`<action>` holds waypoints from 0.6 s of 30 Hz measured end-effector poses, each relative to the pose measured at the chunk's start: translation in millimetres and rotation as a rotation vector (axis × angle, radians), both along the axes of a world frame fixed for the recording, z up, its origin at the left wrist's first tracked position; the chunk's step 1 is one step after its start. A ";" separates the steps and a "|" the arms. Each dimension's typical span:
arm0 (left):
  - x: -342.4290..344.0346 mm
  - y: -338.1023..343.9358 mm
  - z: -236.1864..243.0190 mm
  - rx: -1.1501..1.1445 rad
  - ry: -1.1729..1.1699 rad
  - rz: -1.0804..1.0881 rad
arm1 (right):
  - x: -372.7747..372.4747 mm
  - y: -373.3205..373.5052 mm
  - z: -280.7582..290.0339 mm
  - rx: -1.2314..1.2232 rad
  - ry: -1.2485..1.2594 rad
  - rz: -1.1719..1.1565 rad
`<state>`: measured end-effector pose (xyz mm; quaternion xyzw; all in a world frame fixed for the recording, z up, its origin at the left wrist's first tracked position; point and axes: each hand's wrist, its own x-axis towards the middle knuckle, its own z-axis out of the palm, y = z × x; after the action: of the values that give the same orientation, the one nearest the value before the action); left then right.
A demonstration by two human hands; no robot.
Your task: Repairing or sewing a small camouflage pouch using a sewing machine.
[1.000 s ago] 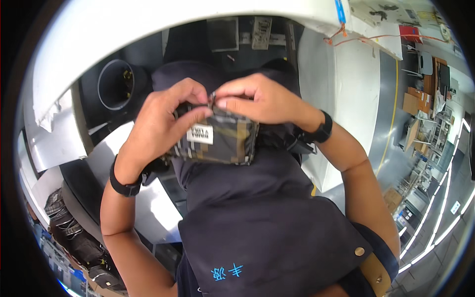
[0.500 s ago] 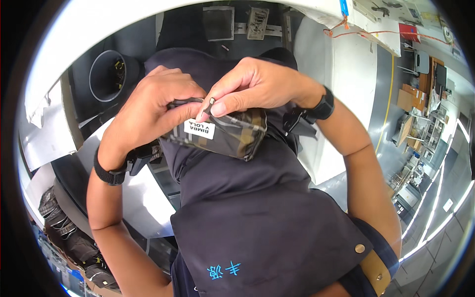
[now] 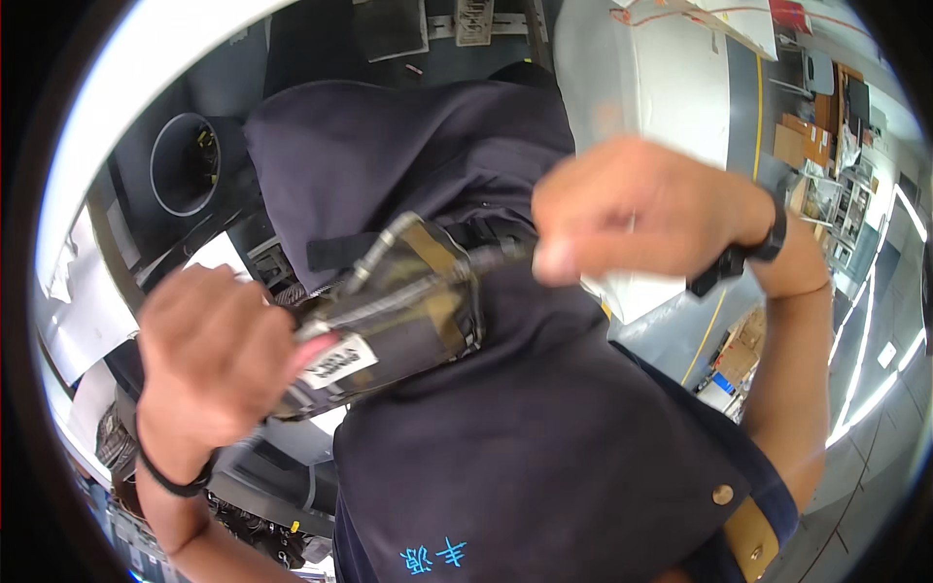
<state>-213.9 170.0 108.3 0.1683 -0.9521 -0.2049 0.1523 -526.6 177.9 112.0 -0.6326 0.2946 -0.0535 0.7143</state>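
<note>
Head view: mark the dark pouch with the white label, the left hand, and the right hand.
dark pouch (image 3: 408,311), head view, on its camouflage-patterned side panel.
left hand (image 3: 209,360), head view, on the back of the hand that grips the pouch's end.
right hand (image 3: 641,209), head view, on the blurred knuckles.

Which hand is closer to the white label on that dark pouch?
Left. The left hand grips the pouch right beside the white label. The right hand is off the pouch's far end, by the cable there.
</note>
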 end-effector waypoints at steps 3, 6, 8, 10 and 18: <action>6.3 -5.9 -40.3 0.185 -0.054 0.076 | -3.9 0.8 -15.2 0.115 -0.097 -0.188; 4.4 -5.2 -55.0 0.412 -0.134 0.032 | 1.3 2.3 -21.3 0.288 -0.057 -0.318; -4.3 -9.1 -53.9 0.652 -0.150 0.066 | 11.8 0.0 -20.5 0.254 -0.058 -0.260; -18.1 -11.4 -51.4 0.796 -0.062 0.032 | 27.9 -1.8 -21.6 0.092 -0.139 -0.187; -50.4 -20.4 -59.3 0.741 -0.207 -0.105 | 20.6 -8.9 -40.0 0.345 -0.204 -0.416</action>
<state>-264.3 149.6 49.0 0.1825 -0.8312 -0.5245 -0.0263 -506.0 169.0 72.0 -0.4191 0.3494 -0.2110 0.8110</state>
